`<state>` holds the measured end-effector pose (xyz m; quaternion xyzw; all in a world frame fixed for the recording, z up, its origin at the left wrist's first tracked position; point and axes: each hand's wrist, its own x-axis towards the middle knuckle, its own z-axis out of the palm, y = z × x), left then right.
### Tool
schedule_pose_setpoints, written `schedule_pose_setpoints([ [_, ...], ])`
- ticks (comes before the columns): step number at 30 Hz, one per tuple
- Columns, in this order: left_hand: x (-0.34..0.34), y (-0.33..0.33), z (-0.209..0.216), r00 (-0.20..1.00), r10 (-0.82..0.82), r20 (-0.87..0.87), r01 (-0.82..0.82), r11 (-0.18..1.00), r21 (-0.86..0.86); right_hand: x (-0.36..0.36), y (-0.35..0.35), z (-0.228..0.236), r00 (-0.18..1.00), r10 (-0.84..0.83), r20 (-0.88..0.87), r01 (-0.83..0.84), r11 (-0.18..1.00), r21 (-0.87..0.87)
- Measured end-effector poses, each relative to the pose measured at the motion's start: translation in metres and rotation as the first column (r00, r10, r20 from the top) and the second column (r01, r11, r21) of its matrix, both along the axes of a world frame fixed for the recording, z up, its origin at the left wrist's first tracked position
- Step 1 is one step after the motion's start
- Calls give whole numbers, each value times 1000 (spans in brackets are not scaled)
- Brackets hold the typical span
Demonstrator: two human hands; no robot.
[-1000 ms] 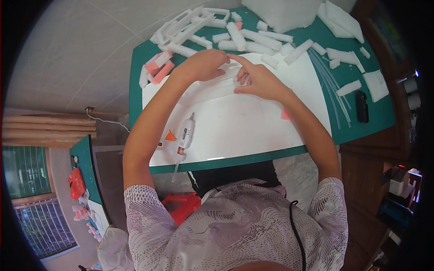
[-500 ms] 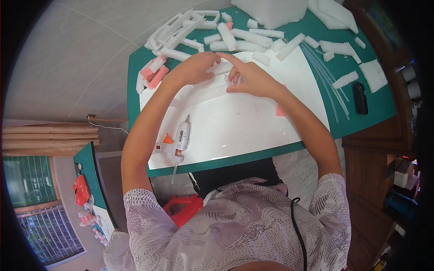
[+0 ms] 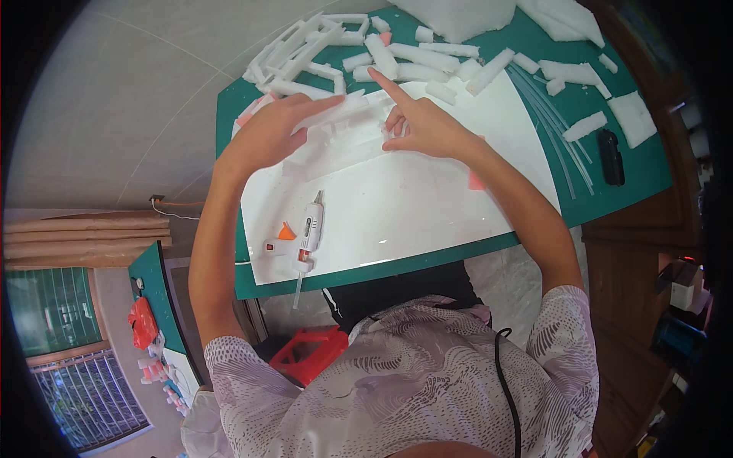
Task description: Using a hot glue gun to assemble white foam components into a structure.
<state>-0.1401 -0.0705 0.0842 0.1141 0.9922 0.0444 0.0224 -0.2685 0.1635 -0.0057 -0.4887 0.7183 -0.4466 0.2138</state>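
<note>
A white foam frame [image 3: 336, 156] of joined strips lies on the white board, between my hands. My left hand [image 3: 271, 131] is over its left end, index finger stretched along the far strip and thumb apart; its other fingers are largely hidden. At the right end, my right hand [image 3: 429, 128] pinches the frame between the thumb and curled fingers, while its index finger points up and away. A white hot glue gun [image 3: 309, 229] lies nearer me with a clear glue stick poking out of its back. An orange triangular piece [image 3: 286, 231] sits beside it.
Loose white foam pieces [image 3: 427, 57] and another foam frame [image 3: 305, 49] cover the far side of the green table mat [image 3: 489, 252]. Clear glue sticks [image 3: 546, 114] and a black tool [image 3: 610, 156] lie at right. A red plastic stool [image 3: 309, 355] stands below the table.
My left hand has moved left and nearer me, away from my right fingertip, uncovering more of the frame. My right hand stays at the frame's right end.
</note>
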Motion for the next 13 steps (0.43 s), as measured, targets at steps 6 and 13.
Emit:
schedule_pose_setpoints([
  [6, 13, 25, 0, 998, -27, 58, 30, 998, -51, 1, 2, 2, 1000, 7, -4, -7, 1000, 30],
  [13, 15, 37, 0, 992, -47, 113, 66, 983, -170, -1, -2, -3, 998, 23, -57, -20, 998, 51],
])
